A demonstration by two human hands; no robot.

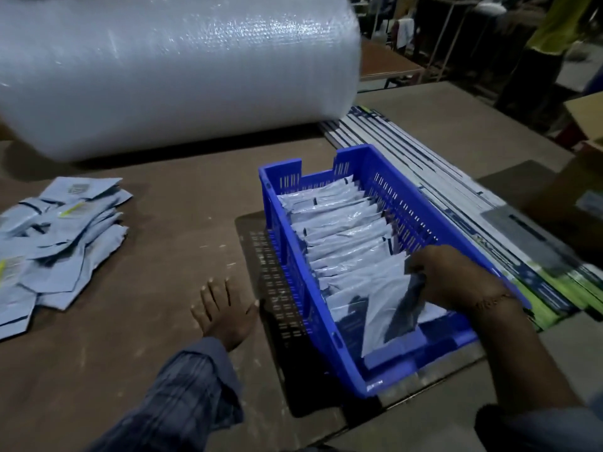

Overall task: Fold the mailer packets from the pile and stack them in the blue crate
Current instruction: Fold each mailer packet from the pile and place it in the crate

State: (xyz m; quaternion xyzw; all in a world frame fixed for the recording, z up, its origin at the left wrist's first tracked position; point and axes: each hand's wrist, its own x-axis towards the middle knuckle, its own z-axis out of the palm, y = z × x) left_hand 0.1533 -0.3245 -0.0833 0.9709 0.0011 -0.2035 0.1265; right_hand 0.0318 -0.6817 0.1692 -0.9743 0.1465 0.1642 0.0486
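A blue crate (421,203) stands on the brown table, right of centre, holding a row of several folded grey mailer packets (342,236) on edge. My right hand (453,278) is inside the crate at its near end and grips a folded packet (391,308) by its top edge, against the row. My left hand (225,314) rests flat on the table just left of the crate, fingers spread, holding nothing. A loose pile of unfolded light-blue mailer packets (58,236) lies at the left edge of the table.
A huge roll of bubble wrap (169,70) lies across the back of the table. Flat printed cartons (463,197) are stacked behind and right of the crate. A person in a yellow top (554,27) stands at the far right.
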